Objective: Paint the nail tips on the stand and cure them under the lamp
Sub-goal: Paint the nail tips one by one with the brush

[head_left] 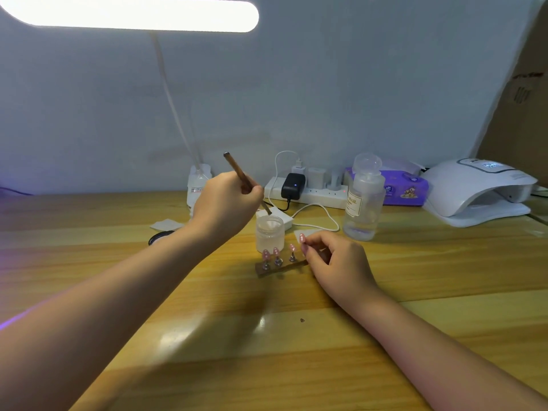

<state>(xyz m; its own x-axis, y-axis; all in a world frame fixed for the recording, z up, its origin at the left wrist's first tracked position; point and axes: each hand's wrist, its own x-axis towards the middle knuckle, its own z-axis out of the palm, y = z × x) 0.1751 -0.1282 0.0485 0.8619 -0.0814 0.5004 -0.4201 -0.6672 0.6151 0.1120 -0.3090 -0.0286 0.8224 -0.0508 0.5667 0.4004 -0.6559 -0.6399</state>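
Centrally on the wooden table (385, 336) sits the dark nail stand (280, 266), carrying three pink nail tips (276, 251) upright on small metal pegs; a fourth pink nail tip (302, 238) is pinched between the fingertips of the right hand (335, 262), just above the stand's right end, with the remaining fingers curled loosely over the table. The left hand (226, 201) grips a brown-handled brush (244, 179), its fingers wrapped round the shaft; the handle slants up and to the left, and the brush end points down over the mouth of a small frosted jar (269, 232) that stands just behind the stand; whether the bristles touch the jar's contents I cannot tell. To the right of the jar stands a clear pump bottle (363, 203) with a label; behind it lies a purple tissue pack (404, 188); further right, well apart from the stand, rests the white curing lamp (477, 191), its opening facing the table's front. A white power strip (308, 194) with a black adapter (293, 185) and white chargers lies along the wall; a bright desk lamp (133, 13) glows overhead; a cardboard box (522, 99) leans at the far right.
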